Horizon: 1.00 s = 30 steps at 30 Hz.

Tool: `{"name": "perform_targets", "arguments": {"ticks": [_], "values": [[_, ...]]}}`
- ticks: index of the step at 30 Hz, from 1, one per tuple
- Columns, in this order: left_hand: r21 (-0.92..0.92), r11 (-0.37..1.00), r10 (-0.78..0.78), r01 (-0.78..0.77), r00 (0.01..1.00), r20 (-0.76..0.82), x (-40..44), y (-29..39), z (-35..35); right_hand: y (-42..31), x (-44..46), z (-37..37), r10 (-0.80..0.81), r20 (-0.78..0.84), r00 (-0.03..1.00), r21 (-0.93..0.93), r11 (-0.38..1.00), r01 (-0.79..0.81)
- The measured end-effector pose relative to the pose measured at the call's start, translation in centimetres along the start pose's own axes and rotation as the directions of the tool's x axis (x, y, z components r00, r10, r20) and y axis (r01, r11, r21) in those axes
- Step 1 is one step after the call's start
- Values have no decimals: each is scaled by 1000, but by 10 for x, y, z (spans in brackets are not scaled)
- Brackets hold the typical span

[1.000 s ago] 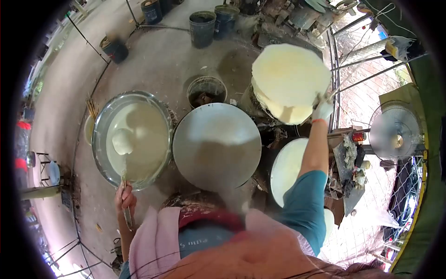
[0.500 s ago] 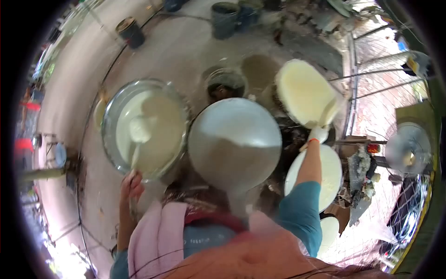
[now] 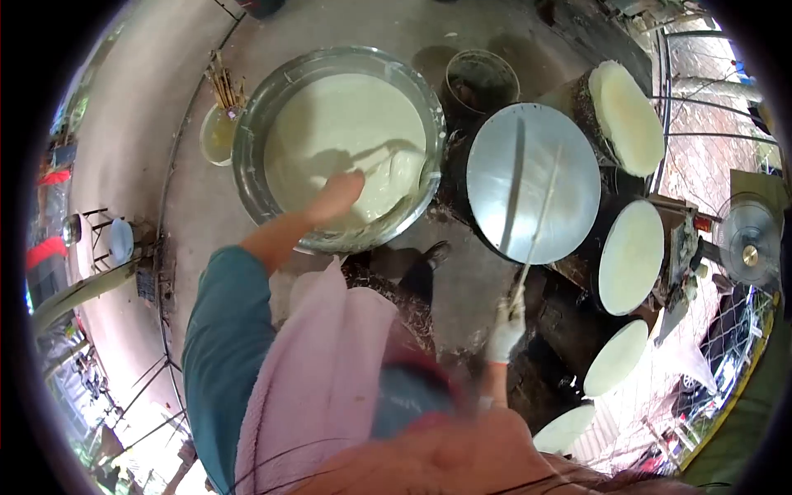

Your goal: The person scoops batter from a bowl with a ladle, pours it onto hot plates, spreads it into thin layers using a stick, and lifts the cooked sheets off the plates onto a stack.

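Note:
My left hand (image 3: 337,198) is closed over the wide metal basin (image 3: 247,186) of pale batter (image 3: 330,103). The ladle (image 3: 404,172) lies in the batter at the basin's right side; its handle is hard to make out near my fingers. In a white glove, my right hand (image 3: 506,330) grips a long thin stick (image 3: 544,202), which reaches up across the round metal plate (image 3: 487,157). This plate has a bare, shiny surface with a dark shadow across it.
A dark bucket (image 3: 483,81) stands behind the basin and plate. Several round, pale-topped drums curve down the right side, one with a thick pale sheet (image 3: 631,120). A small tub (image 3: 216,136) with brushes is left of the basin; a fan (image 3: 749,252) stands far right.
The view has turned, shifting basin and plate right. My left hand has moved over the basin with the ladle. My right hand has left the pale-topped drum and come near the plate's front edge.

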<state>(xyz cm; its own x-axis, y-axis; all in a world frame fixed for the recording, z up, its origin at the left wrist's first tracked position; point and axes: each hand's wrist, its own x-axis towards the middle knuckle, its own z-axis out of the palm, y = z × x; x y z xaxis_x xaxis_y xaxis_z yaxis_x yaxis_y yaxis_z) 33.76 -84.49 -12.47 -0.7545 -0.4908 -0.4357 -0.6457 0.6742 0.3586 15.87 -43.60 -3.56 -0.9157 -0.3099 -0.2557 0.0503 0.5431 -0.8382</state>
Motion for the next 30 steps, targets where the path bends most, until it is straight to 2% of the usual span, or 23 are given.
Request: {"name": "perform_targets", "arguments": {"ticks": [2,3,4,6,7,8,9,10,12,14,15,16,18,19,20,22,23,26,27,28,29,30], "values": [[-13,1000,22,-22,999,-49,31,-18,14,23,-36,13,108,77,991,91,989,-115],[-22,999,44,-46,997,-62,42,-29,28,32,-52,17,233,83,969,101,965,-241],[-30,997,67,-70,995,-77,50,-37,38,32,-63,21,216,89,972,96,970,-224],[11,990,141,-143,985,96,56,-56,51,28,-83,29,124,109,986,90,987,-135],[27,984,170,-177,969,182,51,-62,58,27,-90,32,137,127,982,69,987,-147],[-143,989,62,-25,963,262,43,-63,69,41,-97,33,132,142,981,32,990,-138],[-294,945,-29,140,935,353,26,-59,77,47,-106,35,156,179,971,95,980,-175],[-417,855,-100,309,886,453,7,-55,86,44,-116,38,179,219,959,157,964,-216],[-782,506,5,365,905,425,-40,-54,120,31,-143,39,253,308,917,68,956,-286],[-797,96,143,596,784,603,-68,-52,167,33,-170,37,247,383,890,-171,966,-194],[-818,-67,225,571,807,545,-92,-37,162,70,-187,39,219,404,888,-110,976,-191],[-810,-228,299,541,830,470,-118,-13,152,84,-197,38,245,471,847,-155,969,-194],[-759,-441,250,479,878,409,-152,22,143,107,-216,36,301,582,755,-244,951,-191],[-719,-557,278,415,909,310,-167,36,142,130,-222,34,216,595,774,-196,973,-122],[-694,-610,275,382,924,266,-185,53,128,152,-228,32,130,604,787,-146,988,-51],[-632,-707,268,318,947,177,-218,83,91,153,-233,20,131,599,790,-60,991,-118],[-555,-756,355,346,930,96,-220,79,91,152,-233,13,92,614,784,-90,995,-47],[-398,-840,334,369,930,155,-247,90,21,118,-228,-5,21,630,777,-137,987,84],[-410,-818,398,403,912,103,-255,92,-6,81,-225,-11,20,610,792,-132,988,76],[-592,-741,382,318,924,17,-267,92,-33,56,-221,-17,20,589,808,-128,989,68],[-744,-637,380,201,922,-76,-280,93,-64,46,-214,-19,49,564,824,-68,998,-13],[-857,-512,390,60,905,-170,-283,91,-86,34,-211,-16,-106,466,879,42,994,97]]}}
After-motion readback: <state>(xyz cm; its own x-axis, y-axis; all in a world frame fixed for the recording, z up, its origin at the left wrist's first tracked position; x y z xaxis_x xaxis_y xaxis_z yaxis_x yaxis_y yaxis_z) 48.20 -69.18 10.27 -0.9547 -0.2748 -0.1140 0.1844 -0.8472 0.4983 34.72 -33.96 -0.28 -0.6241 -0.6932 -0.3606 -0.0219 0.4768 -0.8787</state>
